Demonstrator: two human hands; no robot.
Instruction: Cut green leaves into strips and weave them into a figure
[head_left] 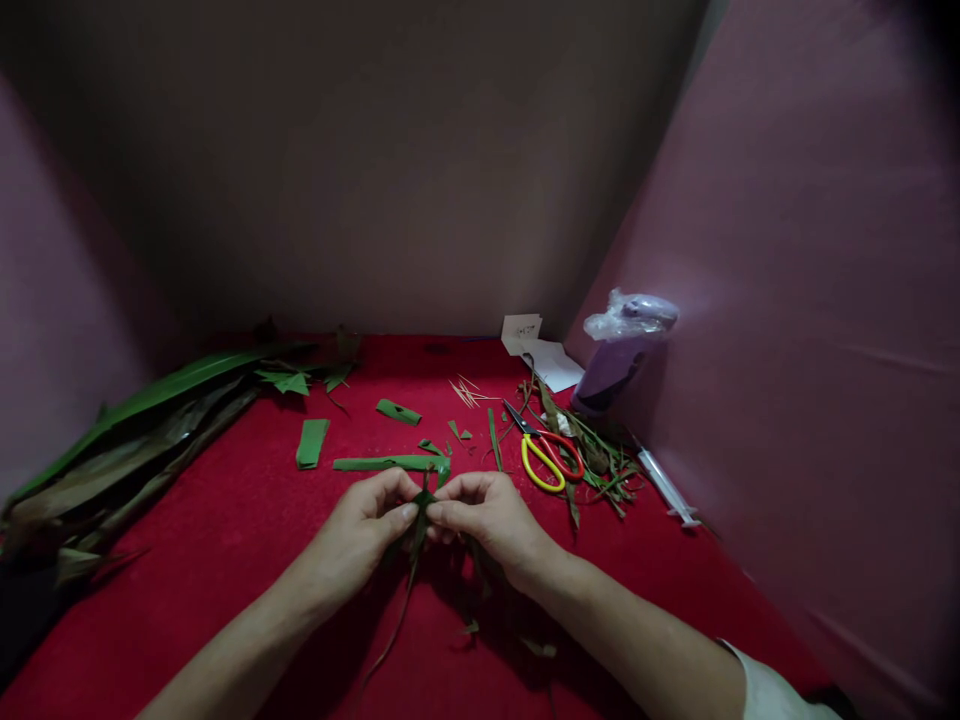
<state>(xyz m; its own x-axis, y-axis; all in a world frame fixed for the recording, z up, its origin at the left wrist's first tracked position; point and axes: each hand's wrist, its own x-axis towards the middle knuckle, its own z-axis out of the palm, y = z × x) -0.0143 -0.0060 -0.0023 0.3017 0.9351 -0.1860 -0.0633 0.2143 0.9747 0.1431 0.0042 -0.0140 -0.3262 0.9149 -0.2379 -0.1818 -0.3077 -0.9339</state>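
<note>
Over the red cloth [225, 530], my left hand [367, 530] and my right hand [487, 515] meet at the middle, both pinched on a dark green folded leaf strip [418, 525]. The strip stands between my fingertips and a long thin end trails down toward me. Both hands have curled fingers and hover just above the cloth.
Long green leaves [142, 430] lie piled at the left. Cut leaf pieces [311, 442] lie scattered ahead of my hands. Red-and-yellow scissors [547, 455] rest to the right among leaf scraps, with toothpicks [469, 392], white paper [547, 360], a purple wrapped object [622, 355] and a syringe [667, 488].
</note>
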